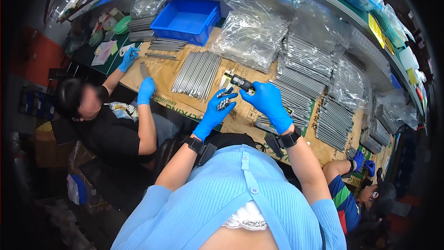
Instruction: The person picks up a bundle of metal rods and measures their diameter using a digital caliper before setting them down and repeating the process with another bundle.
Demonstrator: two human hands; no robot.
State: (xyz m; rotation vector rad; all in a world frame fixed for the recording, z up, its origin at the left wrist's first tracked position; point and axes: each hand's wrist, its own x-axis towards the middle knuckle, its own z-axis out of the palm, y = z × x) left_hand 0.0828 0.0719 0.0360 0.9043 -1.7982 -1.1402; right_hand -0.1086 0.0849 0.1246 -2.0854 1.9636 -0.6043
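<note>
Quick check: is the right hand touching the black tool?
Touching. The head view shows the gloved right hand gripping one end of the black tool, with no gap visible between them.

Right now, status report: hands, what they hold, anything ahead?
Left hand holding metal parts. Right hand gripping caliper. Rod row beyond left hand.

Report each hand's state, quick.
Left hand: fingers curled, holding small metal pieces.
Right hand: closed, holding a black tool.
</note>
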